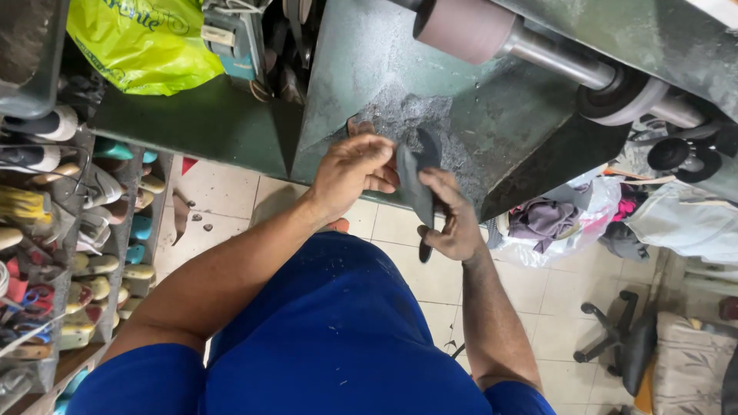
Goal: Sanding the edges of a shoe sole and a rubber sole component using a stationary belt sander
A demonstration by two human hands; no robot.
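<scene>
- the left hand (352, 170) has its fingers curled down onto the upper edge of a dark grey shoe sole (416, 184), pinching it between thumb and fingertips.
- the right hand (453, 219) is closed around the lower part of the same sole, with a thin dark tool (425, 247) poking out below the fist; what kind of tool it is cannot be made out.
- the sole is held upright between the two hands, in front of the person's body and just in front of the green machine housing (492, 123).
- a patch of grey dust (396, 115) lies on the housing right behind the hands.
- above, a horizontal shaft carries a pinkish sanding drum (465, 27) and a white-rimmed wheel (624, 96), well apart from the hands.
- to the left, shelves (46, 230) hold many shoe lasts and shoes, with a yellow-green plastic bag (142, 42) higher up.
- to the right, a clear bag of clothes (561, 219) sits on the tiled floor (231, 192), and a black swivel chair base (615, 334) stands nearer the corner.
- the person wears blue clothing (330, 338).
</scene>
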